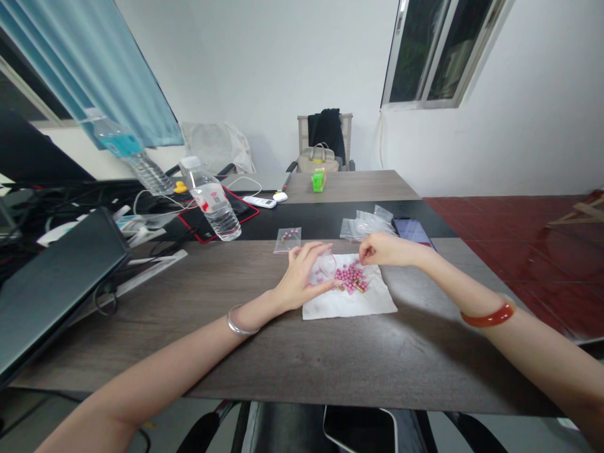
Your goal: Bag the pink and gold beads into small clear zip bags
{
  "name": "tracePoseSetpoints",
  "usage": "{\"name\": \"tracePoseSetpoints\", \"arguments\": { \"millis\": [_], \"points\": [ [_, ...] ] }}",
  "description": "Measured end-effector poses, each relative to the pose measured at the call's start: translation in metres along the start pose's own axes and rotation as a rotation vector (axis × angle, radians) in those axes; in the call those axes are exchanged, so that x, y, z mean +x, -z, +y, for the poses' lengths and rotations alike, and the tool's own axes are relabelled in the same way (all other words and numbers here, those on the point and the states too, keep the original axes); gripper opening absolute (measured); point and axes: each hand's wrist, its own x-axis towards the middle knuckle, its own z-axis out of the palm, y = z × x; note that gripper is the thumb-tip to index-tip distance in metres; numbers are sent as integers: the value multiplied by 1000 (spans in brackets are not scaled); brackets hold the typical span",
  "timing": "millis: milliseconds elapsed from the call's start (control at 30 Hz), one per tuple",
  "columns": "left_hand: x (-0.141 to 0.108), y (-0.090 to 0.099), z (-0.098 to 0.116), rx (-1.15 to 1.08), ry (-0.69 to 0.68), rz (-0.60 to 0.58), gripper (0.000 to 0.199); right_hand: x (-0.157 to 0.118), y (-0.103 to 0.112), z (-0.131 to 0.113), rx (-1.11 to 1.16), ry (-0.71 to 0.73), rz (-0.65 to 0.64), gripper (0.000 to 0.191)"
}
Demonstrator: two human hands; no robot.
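Note:
My left hand [298,281] pinches a small clear plastic bag [323,268] with its mouth held up, just above the edge of a white paper napkin [346,303]. On the napkin lies a heap of pink round beads [350,278], with a few small gold tubes [359,288] at its edge. My right hand [383,249] hovers over the far edge of the napkin, fingertips drawn together close to the heap. Whether those fingers hold a bead is hidden. A small zip bag with several pink beads [287,240] lies just beyond my left hand.
Crumpled clear bags [365,224] and a phone [411,231] lie past the napkin on the wood-grain table [302,365]. Water bottles [211,200], a remote [259,202] and a green box [318,180] stand farther back. A dark laptop [56,286] and cables crowd the left.

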Motion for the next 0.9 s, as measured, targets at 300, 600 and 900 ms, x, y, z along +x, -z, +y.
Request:
{"name": "tracePoseSetpoints", "arguments": {
  "millis": [300, 600, 900],
  "points": [
    [1, 1, 1, -10, 13, -19, 63, -1, -1, -2, 31, -65, -73, 17],
    [1, 2, 2, -6, 44, -43, 64, -4, -1, -7, 32, -42, -16, 13],
    [1, -1, 1, -22, 18, -23, 63, -11, -4, -55, 307, 265, 331, 13]
  ]
}}
